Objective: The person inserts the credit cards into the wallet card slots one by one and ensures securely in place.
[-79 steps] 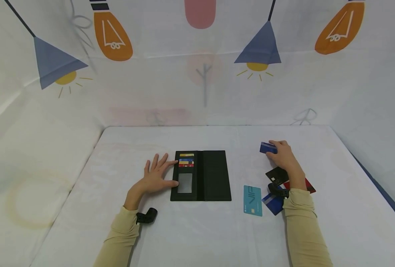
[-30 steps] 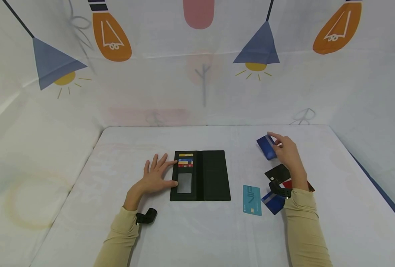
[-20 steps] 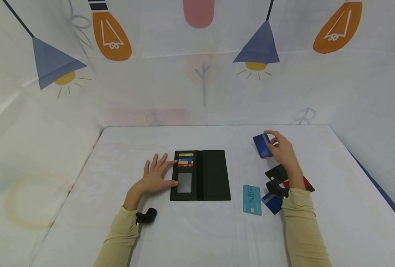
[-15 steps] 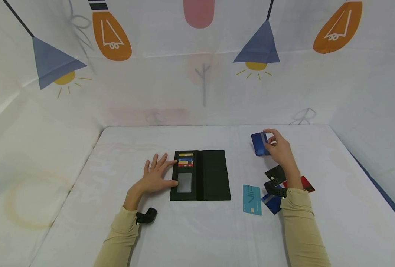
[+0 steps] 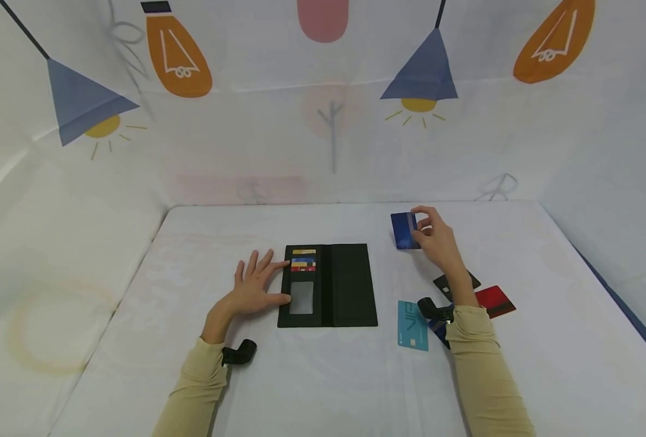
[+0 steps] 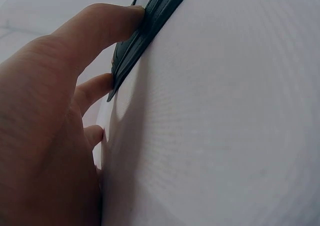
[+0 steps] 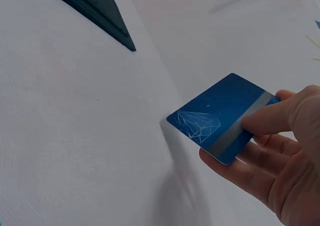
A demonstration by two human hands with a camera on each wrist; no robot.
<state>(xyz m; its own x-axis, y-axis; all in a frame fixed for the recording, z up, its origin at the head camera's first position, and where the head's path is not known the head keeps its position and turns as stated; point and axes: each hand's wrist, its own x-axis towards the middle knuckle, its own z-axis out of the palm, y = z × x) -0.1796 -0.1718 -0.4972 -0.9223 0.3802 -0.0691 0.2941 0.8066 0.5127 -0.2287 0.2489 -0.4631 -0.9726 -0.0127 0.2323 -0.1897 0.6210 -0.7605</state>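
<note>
A dark green bifold wallet (image 5: 350, 285) lies spread flat mid-table, several cards (image 5: 303, 261) showing in its left-side slots above a clear window. My left hand (image 5: 252, 294), fingers spread and straight, touches the wallet's left edge with thumb and index fingertip; the left wrist view shows both at that edge. To the right of the wallet, my right hand (image 5: 436, 238) pinches a blue bank card (image 7: 215, 116) with a grey stripe between thumb and fingers. The card is raised, and its shadow falls on the cloth below in the right wrist view.
Under and beside the right forearm lie a teal VIP card (image 5: 412, 328), a black card (image 5: 473, 279), a red card (image 5: 496, 300) and a partly hidden second blue card (image 5: 438, 332). A printed white cloth backdrop (image 5: 235, 133) rises behind the table.
My right hand has turned the blue card from lying sideways to upright and carried it leftward toward the wallet. The left hand has stayed at the wallet's edge.
</note>
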